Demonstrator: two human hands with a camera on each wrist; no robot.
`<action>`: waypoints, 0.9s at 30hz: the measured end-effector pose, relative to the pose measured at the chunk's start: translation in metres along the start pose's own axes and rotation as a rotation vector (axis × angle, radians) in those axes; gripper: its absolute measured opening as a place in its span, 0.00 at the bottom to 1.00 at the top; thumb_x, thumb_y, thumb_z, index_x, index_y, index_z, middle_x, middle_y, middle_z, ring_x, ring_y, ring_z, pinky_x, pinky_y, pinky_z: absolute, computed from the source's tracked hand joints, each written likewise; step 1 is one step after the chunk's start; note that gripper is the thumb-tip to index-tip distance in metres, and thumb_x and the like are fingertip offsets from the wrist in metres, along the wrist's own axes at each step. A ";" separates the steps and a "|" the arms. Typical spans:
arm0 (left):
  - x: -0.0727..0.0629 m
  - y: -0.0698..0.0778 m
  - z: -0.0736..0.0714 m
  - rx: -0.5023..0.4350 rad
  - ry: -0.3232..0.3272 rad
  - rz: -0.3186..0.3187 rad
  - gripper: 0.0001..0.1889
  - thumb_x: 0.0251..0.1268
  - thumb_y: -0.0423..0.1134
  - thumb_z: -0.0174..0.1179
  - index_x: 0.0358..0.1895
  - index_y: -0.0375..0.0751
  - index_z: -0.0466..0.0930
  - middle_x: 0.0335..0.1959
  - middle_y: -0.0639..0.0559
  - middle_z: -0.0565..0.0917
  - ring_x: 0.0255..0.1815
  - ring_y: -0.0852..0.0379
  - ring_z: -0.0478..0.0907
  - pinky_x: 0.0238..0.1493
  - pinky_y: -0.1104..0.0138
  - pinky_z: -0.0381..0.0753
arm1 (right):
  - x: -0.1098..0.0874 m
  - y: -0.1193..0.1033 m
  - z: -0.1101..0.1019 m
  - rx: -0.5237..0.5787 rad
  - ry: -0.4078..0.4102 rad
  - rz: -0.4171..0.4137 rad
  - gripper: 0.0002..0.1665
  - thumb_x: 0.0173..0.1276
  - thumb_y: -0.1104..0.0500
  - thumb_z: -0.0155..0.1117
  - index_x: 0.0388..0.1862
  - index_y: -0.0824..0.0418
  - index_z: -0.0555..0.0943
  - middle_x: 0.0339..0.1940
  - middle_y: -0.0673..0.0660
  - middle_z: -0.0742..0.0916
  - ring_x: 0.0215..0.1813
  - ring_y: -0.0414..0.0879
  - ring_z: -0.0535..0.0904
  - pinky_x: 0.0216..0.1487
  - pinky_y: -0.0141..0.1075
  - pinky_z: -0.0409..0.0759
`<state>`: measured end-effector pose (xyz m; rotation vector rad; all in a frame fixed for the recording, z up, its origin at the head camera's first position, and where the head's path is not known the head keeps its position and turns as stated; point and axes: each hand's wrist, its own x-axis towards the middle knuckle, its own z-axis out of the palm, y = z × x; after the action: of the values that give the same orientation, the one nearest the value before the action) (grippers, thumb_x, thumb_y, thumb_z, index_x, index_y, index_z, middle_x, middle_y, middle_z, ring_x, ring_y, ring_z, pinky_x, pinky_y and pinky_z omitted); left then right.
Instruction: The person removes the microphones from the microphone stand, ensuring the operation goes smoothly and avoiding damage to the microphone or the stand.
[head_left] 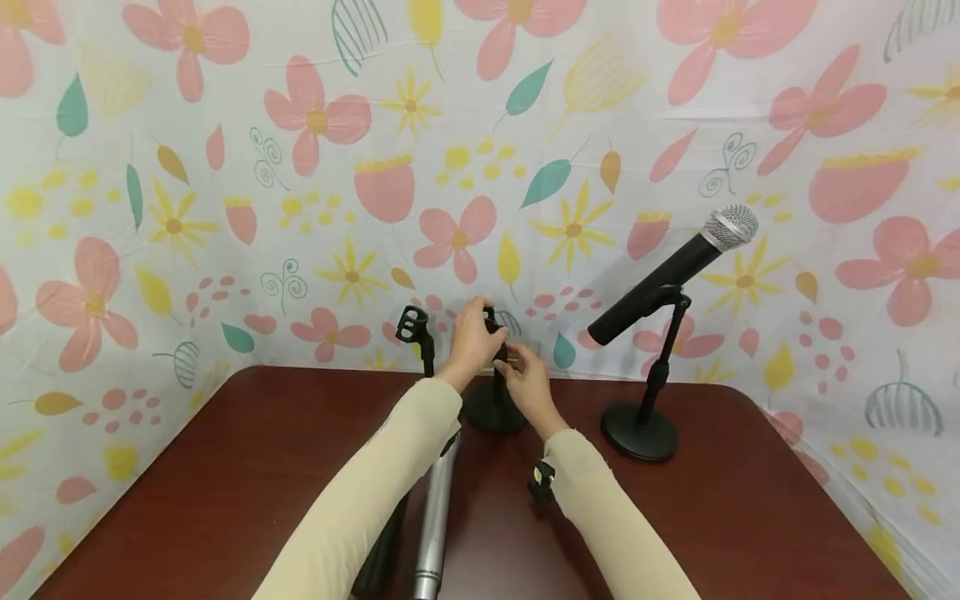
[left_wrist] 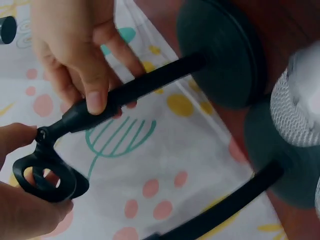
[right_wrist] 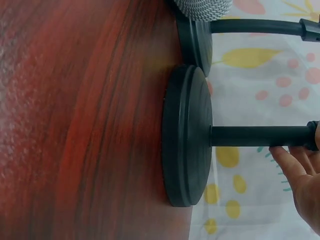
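A black desktop microphone stand [head_left: 497, 408] stands upright near the back edge of the table. My left hand [head_left: 471, 340] holds the ring-shaped microphone clip [left_wrist: 70, 182] at its top, thumb and fingers on either side. Just below, my right hand [head_left: 528, 383] grips the black collar [left_wrist: 82, 117] on the pole, the thumb lying along it. In the right wrist view, the right fingers curl against the pole [right_wrist: 260, 136] well above the round base [right_wrist: 186, 135]. The clip is tilted at an angle to the pole.
To the right, another stand [head_left: 641, 429] carries a black microphone with a silver mesh head [head_left: 667, 271]. A third stand's clip [head_left: 412, 323] rises at left, its lower part hidden by my left sleeve. A silver tube-like piece [head_left: 435, 521] and a black handle [head_left: 384, 550] lie nearer me.
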<state>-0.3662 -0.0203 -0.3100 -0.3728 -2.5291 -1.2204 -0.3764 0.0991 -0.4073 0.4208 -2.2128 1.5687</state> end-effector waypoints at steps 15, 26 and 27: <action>-0.004 -0.004 0.004 -0.040 0.048 0.008 0.25 0.66 0.37 0.62 0.64 0.35 0.69 0.62 0.41 0.72 0.59 0.42 0.73 0.57 0.53 0.75 | -0.001 0.001 0.001 0.011 -0.009 0.005 0.23 0.69 0.64 0.62 0.61 0.68 0.74 0.53 0.66 0.81 0.55 0.60 0.80 0.57 0.48 0.77; -0.002 -0.008 -0.002 -0.010 -0.008 0.026 0.31 0.65 0.38 0.63 0.69 0.37 0.64 0.68 0.42 0.68 0.67 0.45 0.66 0.63 0.54 0.70 | -0.005 -0.013 -0.002 -0.119 -0.087 0.023 0.26 0.72 0.65 0.56 0.67 0.69 0.68 0.60 0.68 0.77 0.59 0.61 0.76 0.56 0.49 0.77; -0.001 -0.007 -0.003 0.001 -0.013 0.028 0.31 0.65 0.38 0.63 0.70 0.37 0.64 0.68 0.42 0.67 0.68 0.45 0.66 0.63 0.54 0.69 | -0.005 -0.014 -0.003 -0.122 -0.085 0.022 0.26 0.72 0.65 0.56 0.67 0.70 0.67 0.60 0.69 0.77 0.59 0.62 0.76 0.56 0.50 0.77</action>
<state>-0.3671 -0.0272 -0.3138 -0.4161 -2.5260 -1.2103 -0.3651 0.0975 -0.3971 0.4361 -2.3706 1.4412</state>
